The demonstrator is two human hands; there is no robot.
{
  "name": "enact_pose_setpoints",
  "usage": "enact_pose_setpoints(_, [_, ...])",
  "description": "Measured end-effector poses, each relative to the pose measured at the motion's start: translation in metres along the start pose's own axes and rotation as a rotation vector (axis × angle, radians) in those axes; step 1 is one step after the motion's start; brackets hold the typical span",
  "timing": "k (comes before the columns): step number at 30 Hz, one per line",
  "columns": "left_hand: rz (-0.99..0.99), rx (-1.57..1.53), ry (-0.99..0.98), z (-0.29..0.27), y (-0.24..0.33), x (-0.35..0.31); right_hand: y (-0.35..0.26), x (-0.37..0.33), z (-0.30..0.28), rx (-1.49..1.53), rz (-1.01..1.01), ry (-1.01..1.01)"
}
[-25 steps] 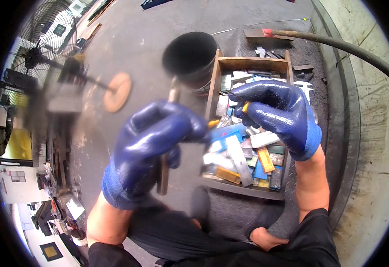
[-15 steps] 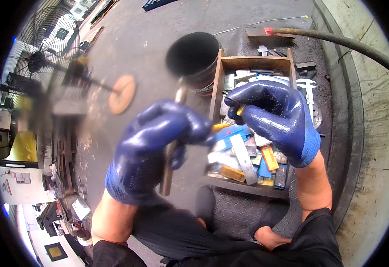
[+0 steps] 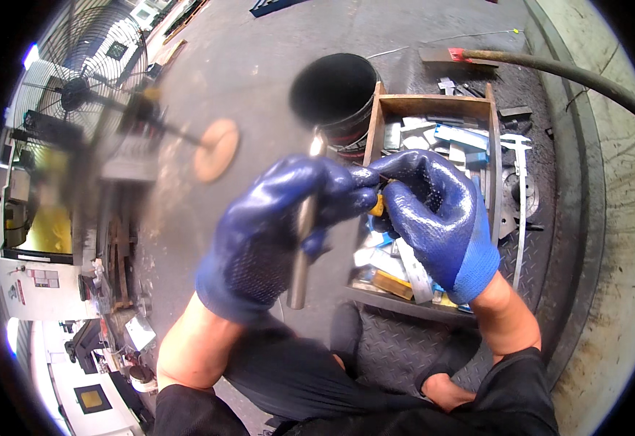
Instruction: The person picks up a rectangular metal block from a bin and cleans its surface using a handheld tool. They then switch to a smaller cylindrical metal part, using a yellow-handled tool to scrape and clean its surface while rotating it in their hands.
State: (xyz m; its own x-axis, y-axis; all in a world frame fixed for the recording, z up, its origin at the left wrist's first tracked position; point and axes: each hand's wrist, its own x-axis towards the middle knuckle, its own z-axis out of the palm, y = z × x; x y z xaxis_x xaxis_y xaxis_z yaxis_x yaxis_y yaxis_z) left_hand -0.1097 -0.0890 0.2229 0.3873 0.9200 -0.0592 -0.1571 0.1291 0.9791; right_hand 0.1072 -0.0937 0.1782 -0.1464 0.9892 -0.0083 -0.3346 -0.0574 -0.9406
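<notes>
Both of my hands wear dark blue coated gloves and meet over an open wooden drawer. My left hand (image 3: 274, 225) is closed around a round steel bar (image 3: 299, 280), which stands nearly upright and sticks out above and below the fist. Its fingertips reach to the right hand's fingertips. My right hand (image 3: 441, 218) is closed in a pinch. At the meeting fingertips shows a small yellow piece (image 3: 378, 206), mostly covered by the gloves; its kind is unclear. A thin dark tip pokes out just above it.
Small boxes, blue and yellow cases and metal parts fill the drawer (image 3: 434, 100). A black bucket (image 3: 336, 91) stands behind its left side. Calipers (image 3: 521, 196) lie to its right, by a low wall. A broom-like tool (image 3: 535, 62) lies beyond; a fan (image 3: 78, 94) stands left.
My hands have come together: the left fingertips, with the yellow piece, now meet the right fingertips. The steel bar stays in my left hand. The view has shifted slightly.
</notes>
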Motion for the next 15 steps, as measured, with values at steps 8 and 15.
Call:
enact_pose_setpoints(8, [-0.059, -0.009, 0.132, 0.007, 0.014, 0.007, 0.002, 0.000, 0.003, 0.012, -0.166, 0.224])
enact_pose_setpoints(15, [-0.133, 0.440, 0.132, 0.028, 0.022, 0.008, 0.018, 0.001, 0.005, -0.079, -0.270, 0.218])
